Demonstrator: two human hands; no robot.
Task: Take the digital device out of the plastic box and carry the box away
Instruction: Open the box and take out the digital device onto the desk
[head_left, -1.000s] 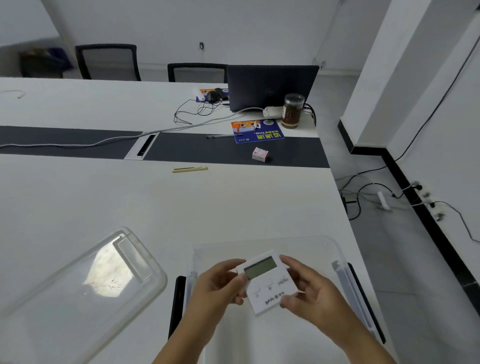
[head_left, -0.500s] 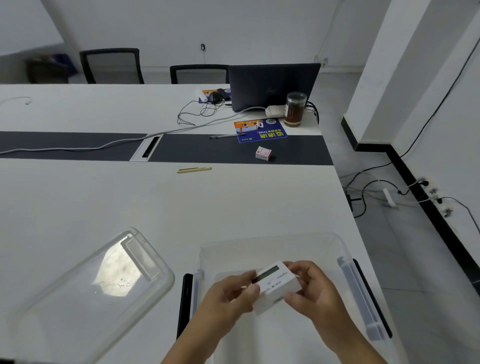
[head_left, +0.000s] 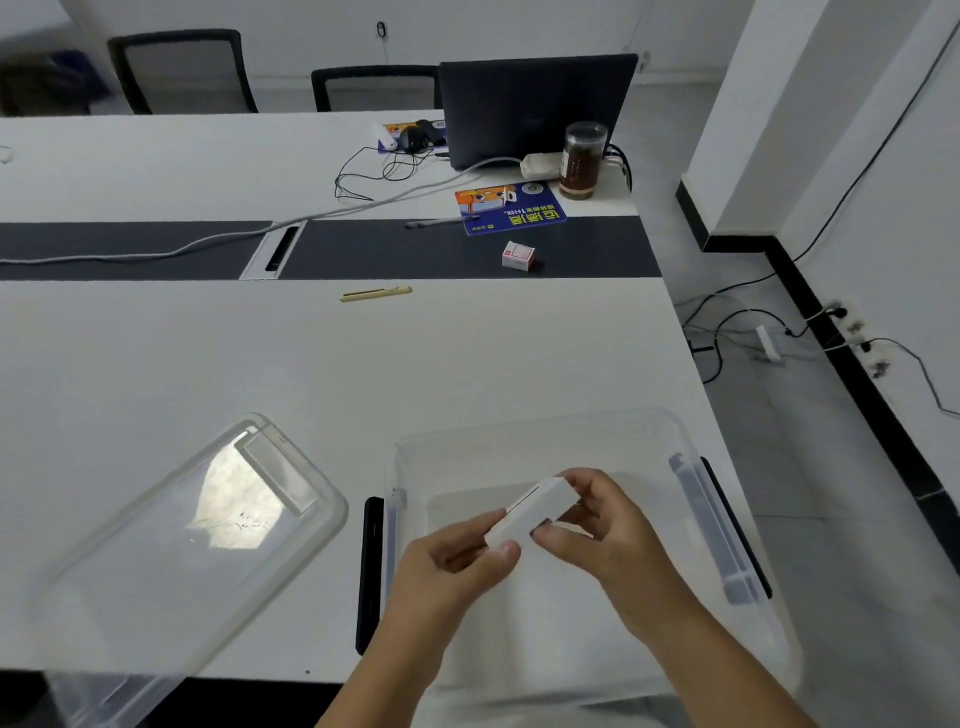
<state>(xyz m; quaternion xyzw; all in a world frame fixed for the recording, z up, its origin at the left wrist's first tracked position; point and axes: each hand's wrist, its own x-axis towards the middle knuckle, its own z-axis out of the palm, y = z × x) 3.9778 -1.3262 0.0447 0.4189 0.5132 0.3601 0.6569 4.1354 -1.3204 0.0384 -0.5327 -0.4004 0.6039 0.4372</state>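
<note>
Only two bare forearms and hands show, both rising from the bottom edge of the view over the clear plastic box (head_left: 535, 447). The left hand (head_left: 457, 566) and right hand (head_left: 608, 535) wear no gloves. No sleeve or cuff covers either forearm down to where the view cuts them off, and no watch, ring or band shows on the wrists or fingers. The fingernails that show are short and unpainted.

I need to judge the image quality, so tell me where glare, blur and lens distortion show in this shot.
Head view: a bright window reflection glares off the clear lid; the table edges bow from the wide-angle lens; the white device, held in both the left hand and right hand, looks soft; lighting is otherwise flat and dim.
</note>
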